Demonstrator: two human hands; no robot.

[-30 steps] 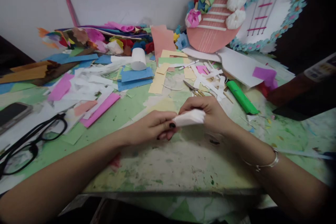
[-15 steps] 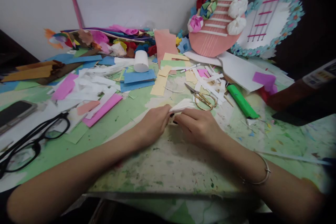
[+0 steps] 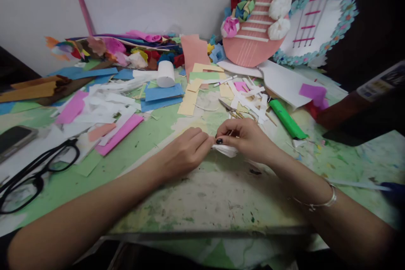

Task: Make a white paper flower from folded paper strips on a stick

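Between my two hands is a small piece of folded white paper (image 3: 226,150), gathered where the fingers meet. My left hand (image 3: 190,149) is closed, its fingertips pinching the paper's left end. Thumb and forefinger of my right hand (image 3: 245,139) close on the paper from the right, and a dark painted thumbnail shows. Much of the paper is covered by the fingers. Just beyond my right hand lie gold-handled scissors (image 3: 236,113), their loops partly hidden by the hand.
White paper strips (image 3: 107,99), blue paper (image 3: 163,97) and a white roll (image 3: 166,74) lie beyond my left hand. A green packet (image 3: 287,119) is at right; black glasses (image 3: 39,177) and a phone (image 3: 14,141) are at left. A pink paper guitar (image 3: 253,48) stands at the back.
My right hand has turned and risen over the paper, now covering part of the scissors. The white paper, earlier pointing away beyond the fingers, now hangs toward me. The view has shifted slightly.
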